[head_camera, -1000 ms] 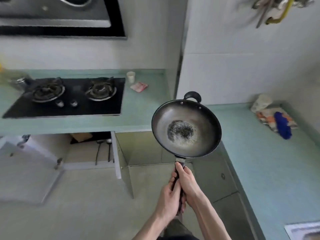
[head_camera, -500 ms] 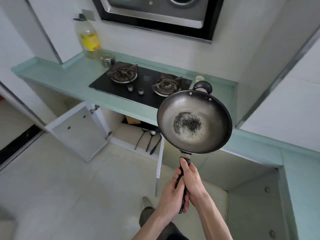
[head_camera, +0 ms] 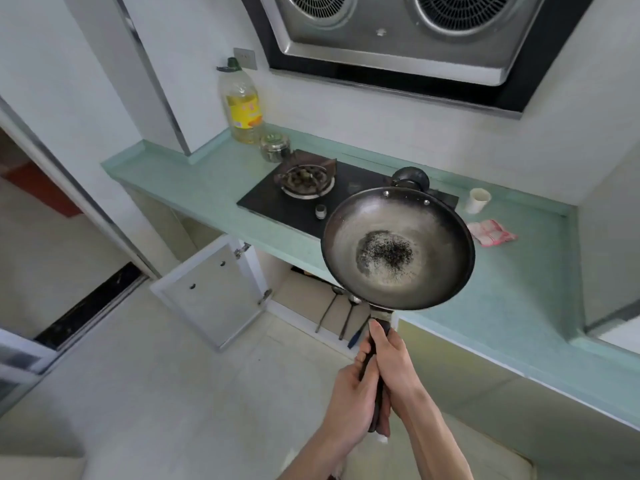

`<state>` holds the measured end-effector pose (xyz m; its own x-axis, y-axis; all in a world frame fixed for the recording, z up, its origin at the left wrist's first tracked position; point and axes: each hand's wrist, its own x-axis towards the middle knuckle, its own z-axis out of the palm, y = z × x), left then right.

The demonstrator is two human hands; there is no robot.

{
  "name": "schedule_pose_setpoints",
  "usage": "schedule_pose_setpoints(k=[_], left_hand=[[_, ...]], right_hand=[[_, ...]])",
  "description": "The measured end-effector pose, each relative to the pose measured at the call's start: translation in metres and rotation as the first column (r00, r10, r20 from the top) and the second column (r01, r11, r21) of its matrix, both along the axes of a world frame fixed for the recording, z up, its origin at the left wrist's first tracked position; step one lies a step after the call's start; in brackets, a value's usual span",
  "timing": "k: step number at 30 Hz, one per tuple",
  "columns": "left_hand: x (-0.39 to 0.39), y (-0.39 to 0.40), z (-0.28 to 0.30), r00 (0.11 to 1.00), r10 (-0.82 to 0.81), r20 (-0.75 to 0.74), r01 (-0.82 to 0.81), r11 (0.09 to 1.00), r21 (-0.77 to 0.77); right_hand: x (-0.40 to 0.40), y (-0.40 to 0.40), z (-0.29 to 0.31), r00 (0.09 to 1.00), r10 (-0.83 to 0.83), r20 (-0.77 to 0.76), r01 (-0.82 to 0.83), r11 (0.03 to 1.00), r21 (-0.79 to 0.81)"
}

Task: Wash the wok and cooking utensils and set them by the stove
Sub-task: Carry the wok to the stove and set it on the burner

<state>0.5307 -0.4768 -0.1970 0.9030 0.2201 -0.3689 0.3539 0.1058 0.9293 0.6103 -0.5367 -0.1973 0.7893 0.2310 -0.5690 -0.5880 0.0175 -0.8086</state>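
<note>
**Two hands on one handle, wok held out over the stove's front edge**

Both hands grasp the wok's long handle (head_camera: 375, 362), which runs away from the body and slightly up in the head view. Right hand (head_camera: 391, 355) sits higher on the handle, nearer the bowl, fingers wrapped round it. Left hand (head_camera: 349, 393) is clenched round the lower end, just beside and touching the right. Wok (head_camera: 398, 247) is in the air, bowl facing the camera, tilted toward the person, dark burnt patch in the middle. Small loop handle on the far rim points at the wall.

Bowl hangs over the front edge of the green counter (head_camera: 194, 188) and covers the right half of the black stove (head_camera: 298, 202); the left burner shows clear. Whether the wok touches anything below cannot be told, looks apart.

Long axis: handle near, bowl far, so the pan lies straight ahead of the hands. Judgement: residue still there, so washing is not done.

Ladles (head_camera: 337, 317) lean in the open cabinet under the counter, below-left of the bowl. Oil bottle (head_camera: 242, 105) and jar (head_camera: 275, 147) stand at the counter's back left, cup (head_camera: 478, 199) and cloth (head_camera: 491, 233) on the right part.
</note>
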Motion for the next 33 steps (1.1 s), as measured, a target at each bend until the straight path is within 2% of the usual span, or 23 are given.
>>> schedule_pose_setpoints(k=[7,20,27,33], left_hand=[[0.052,0.071,0.010,0.999,0.044,-0.021,-0.043,0.998,0.046],[0.099,0.181,0.004,0.981,0.184,-0.068,-0.182,0.982,0.045],[0.144,0.277,-0.009,0.988,0.150,-0.032,-0.150,0.989,0.002],[0.195,0.366,-0.004,0.999,0.047,-0.005,-0.048,0.999,-0.024]], right_hand=[[0.057,0.073,0.007,0.995,0.079,0.065,-0.077,0.996,-0.034],[0.108,0.194,-0.003,0.980,0.197,-0.012,-0.197,0.980,-0.007],[0.153,0.286,-0.011,0.985,0.168,0.038,-0.165,0.983,-0.074],[0.200,0.368,-0.005,1.000,0.012,-0.005,-0.013,1.000,-0.009]])
